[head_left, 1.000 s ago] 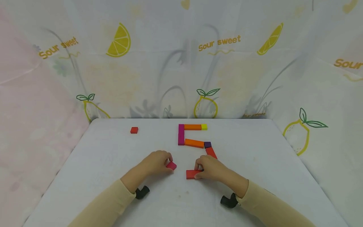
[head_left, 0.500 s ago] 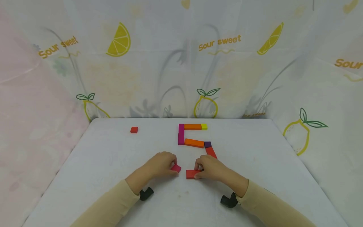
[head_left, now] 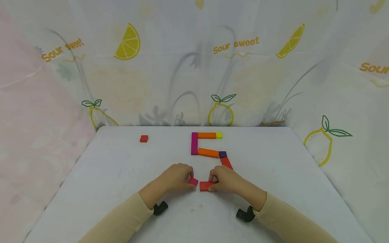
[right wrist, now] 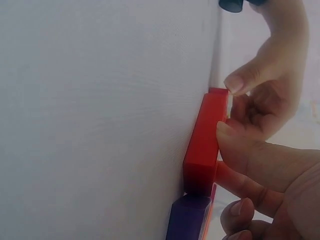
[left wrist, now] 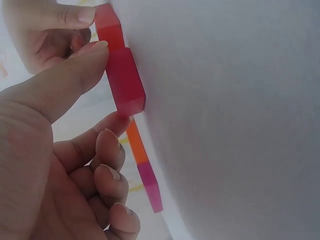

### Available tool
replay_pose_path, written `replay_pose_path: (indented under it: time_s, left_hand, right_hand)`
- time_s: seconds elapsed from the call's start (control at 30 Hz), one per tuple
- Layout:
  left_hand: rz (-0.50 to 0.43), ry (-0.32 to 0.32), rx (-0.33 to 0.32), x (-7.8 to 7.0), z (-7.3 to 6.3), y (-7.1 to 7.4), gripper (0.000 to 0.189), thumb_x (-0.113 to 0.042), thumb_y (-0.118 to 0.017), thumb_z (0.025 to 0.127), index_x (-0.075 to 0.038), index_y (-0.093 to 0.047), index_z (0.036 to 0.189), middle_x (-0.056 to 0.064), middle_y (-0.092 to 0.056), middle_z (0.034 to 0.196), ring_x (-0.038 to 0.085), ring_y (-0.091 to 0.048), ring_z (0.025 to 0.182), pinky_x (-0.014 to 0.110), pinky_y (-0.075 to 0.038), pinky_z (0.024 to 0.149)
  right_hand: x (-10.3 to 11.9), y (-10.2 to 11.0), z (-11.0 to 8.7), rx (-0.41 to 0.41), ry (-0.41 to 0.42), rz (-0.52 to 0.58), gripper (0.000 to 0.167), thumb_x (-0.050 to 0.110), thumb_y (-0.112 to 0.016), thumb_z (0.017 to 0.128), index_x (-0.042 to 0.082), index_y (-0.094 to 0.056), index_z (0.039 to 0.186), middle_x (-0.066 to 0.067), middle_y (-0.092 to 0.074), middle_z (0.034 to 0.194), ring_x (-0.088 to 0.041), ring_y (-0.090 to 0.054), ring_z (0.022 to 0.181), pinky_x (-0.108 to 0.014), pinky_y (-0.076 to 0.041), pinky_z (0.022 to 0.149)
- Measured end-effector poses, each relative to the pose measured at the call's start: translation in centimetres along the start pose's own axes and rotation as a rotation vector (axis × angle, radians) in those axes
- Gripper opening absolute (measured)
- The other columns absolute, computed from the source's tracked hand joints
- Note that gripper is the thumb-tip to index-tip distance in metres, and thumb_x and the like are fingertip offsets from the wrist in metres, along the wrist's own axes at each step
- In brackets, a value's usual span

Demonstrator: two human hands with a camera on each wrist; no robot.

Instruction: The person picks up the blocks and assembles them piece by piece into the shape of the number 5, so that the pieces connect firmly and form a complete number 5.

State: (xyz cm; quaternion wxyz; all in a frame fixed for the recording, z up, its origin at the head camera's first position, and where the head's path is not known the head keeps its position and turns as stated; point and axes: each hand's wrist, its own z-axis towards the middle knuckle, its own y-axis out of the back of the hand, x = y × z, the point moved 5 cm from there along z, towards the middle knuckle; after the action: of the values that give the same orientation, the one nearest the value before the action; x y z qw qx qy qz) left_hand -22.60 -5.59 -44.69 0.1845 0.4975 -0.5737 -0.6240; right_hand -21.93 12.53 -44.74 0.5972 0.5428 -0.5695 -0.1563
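Observation:
Between thumb and forefinger, my left hand (head_left: 174, 179) pinches a short pink-red block (head_left: 193, 182), slightly turned on the white table. Just to its right lies a longer red block (head_left: 206, 186), whose middle my right hand (head_left: 229, 180) pinches. A narrow gap parts the two blocks in the head view; the left wrist view has the pink-red block (left wrist: 124, 80) overlapping the red one in line. At the red block's other end, the right wrist view shows a dark purple block (right wrist: 189, 217). My right hand mostly hides that end in the head view.
Farther back, a magenta bar (head_left: 194, 143), two orange bars (head_left: 207, 135), a yellow cube (head_left: 219, 135), a purple cube (head_left: 223, 154) and a slanted red bar (head_left: 226, 163) form a bent line. A lone red cube (head_left: 144, 138) lies back left. A printed curtain hangs behind the table.
My left hand has slid rightward with the pink-red block, bringing it close to the red block's left end. The right hand stays in place on the red block.

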Motion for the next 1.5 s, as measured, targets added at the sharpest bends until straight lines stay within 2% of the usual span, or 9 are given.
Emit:
replay_pose_path:
  time_s: [0.17,0.3,0.5,0.7,1.5]
  left_hand:
    - [-0.051,0.024,0.013,0.8,0.1,0.1,0.037,-0.041,-0.084,0.079,-0.019,-0.068,0.105,-0.007,-0.055,0.081,0.013,-0.053,0.079,0.028,-0.048,0.070]
    - [-0.071,-0.005,0.024,1.2,0.2,0.0,0.033,-0.037,-0.084,0.081,-0.019,-0.070,0.105,-0.006,-0.054,0.082,0.013,-0.053,0.082,0.029,-0.048,0.072]
    - [-0.089,-0.034,0.027,1.0,0.1,0.0,0.031,-0.034,-0.084,0.082,-0.018,-0.072,0.105,-0.006,-0.054,0.082,0.013,-0.052,0.082,0.029,-0.048,0.073]
    - [-0.100,-0.024,0.027,0.7,0.0,0.0,0.032,-0.035,-0.084,0.080,-0.018,-0.072,0.105,-0.007,-0.055,0.082,0.013,-0.053,0.083,0.029,-0.049,0.073]
    - [-0.062,-0.034,0.024,0.5,-0.2,-0.2,0.031,-0.036,-0.083,0.082,-0.019,-0.071,0.105,-0.007,-0.053,0.080,0.012,-0.051,0.081,0.028,-0.047,0.072]
  right_hand:
    - [0.0,0.0,0.1,0.004,-0.004,0.009,0.018,0.024,-0.085,0.081,0.019,-0.070,0.087,0.004,-0.055,0.080,-0.016,-0.052,0.080,-0.030,-0.049,0.069]
    - [0.1,0.1,0.2,0.008,-0.005,0.009,0.018,0.024,-0.085,0.081,0.018,-0.070,0.087,0.004,-0.055,0.080,-0.016,-0.052,0.080,-0.031,-0.049,0.069]
    - [0.1,0.1,0.2,0.009,-0.006,0.009,0.018,0.025,-0.085,0.081,0.018,-0.070,0.087,0.004,-0.055,0.079,-0.016,-0.052,0.080,-0.031,-0.049,0.069]
    - [0.2,0.1,0.1,0.004,0.001,0.003,0.018,0.025,-0.086,0.080,0.018,-0.070,0.087,0.004,-0.055,0.079,-0.016,-0.052,0.079,-0.030,-0.049,0.068]
    - [-0.1,-0.1,0.2,0.005,0.000,-0.012,0.019,0.026,-0.086,0.080,0.019,-0.070,0.087,0.004,-0.055,0.079,-0.015,-0.052,0.080,-0.030,-0.049,0.069]
